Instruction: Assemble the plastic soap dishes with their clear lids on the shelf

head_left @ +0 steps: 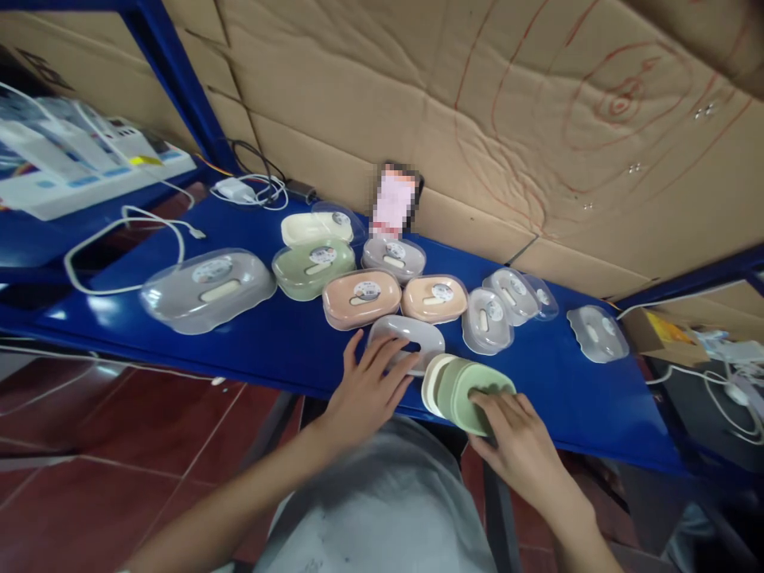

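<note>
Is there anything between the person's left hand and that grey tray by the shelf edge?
Nothing visible. The left hand already rests its fingertips on the grey tray; the peach boxes sit behind it.

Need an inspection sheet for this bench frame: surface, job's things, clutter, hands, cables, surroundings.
Surface: blue shelf, glossy, front edge facing the person.
Job's things: grey tray under left fingers; stack of green and cream trays tilted at the front edge.
Clutter: lidded soap boxes in grey, green, cream, peach; loose clear lids; blurred phone.
Hands: left hand rests on the grey tray; right hand grips the stack.
Cables: white cable; charger.
Surroundings: cardboard wall; red tile floor.
</note>
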A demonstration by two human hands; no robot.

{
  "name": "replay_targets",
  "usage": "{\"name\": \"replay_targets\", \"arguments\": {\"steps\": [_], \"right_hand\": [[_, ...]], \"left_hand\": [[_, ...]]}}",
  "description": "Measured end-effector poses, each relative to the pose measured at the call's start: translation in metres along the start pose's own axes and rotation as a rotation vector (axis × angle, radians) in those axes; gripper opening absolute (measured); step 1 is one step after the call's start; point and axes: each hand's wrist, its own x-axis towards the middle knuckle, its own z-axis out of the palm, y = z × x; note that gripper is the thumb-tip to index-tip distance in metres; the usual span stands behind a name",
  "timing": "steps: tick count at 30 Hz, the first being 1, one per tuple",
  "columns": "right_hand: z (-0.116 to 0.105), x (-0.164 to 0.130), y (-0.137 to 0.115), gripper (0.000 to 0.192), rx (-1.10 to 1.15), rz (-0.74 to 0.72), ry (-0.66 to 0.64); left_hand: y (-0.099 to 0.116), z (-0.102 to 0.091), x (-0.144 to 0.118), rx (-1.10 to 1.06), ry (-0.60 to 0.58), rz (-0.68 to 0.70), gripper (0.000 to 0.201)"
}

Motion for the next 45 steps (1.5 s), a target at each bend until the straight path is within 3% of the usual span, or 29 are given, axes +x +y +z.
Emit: {"name": "replay_targets", "arguments": {"steps": [5,9,13,15,18,22,26,31,36,40,42,45], "right_hand": [[0.013,-0.005,0.007,0.047,0.116,0.05,0.032],[0.02,-0.019,0.022,0.051,0.169,0.089,0.186],[0.031,-0.041,0.048,0.042,0.004,0.299,0.337],[0.036,-0.05,0.064,0.042,-0.138,0.413,0.35],[0.042,-0.055,0.078,0.046,-0.195,0.473,0.375],[0.044,-0.053,0.059,0.053,-0.007,0.392,0.435],[0.048,-0.048,0.019,0.05,0.178,0.155,0.277],[0.058,-0.043,0.0,0.068,0.282,0.214,0.217],[0.067,-0.022,-0.01,0.091,0.362,0.263,0.196],[0.071,0.004,-0.02,0.108,0.355,0.233,0.304],[0.07,0.011,-0.019,0.105,0.295,0.171,0.324],[0.066,0.015,-0.015,0.083,0.234,0.036,0.237]], "left_hand": [[0.003,-0.005,-0.001,-0.011,-0.051,0.214,0.04],[0.007,-0.004,-0.003,0.021,-0.11,0.273,0.036],[0.014,0.002,-0.008,-0.007,-0.148,0.314,0.029],[0.019,0.007,-0.01,-0.02,-0.154,0.33,0.024],[0.024,0.012,-0.009,-0.014,-0.173,0.322,0.022],[0.027,0.007,-0.007,-0.018,-0.203,0.298,0.034],[0.02,-0.009,-0.006,-0.069,-0.167,0.242,0.041],[-0.01,-0.016,-0.002,-0.047,-0.032,-0.008,0.034],[-0.015,-0.011,-0.001,-0.251,0.121,0.07,0.03],[0.001,-0.011,-0.002,-0.257,0.071,0.176,0.024],[0.006,-0.012,-0.003,-0.22,-0.005,0.214,0.022],[0.007,-0.012,-0.003,-0.182,-0.07,0.253,0.026]]}}
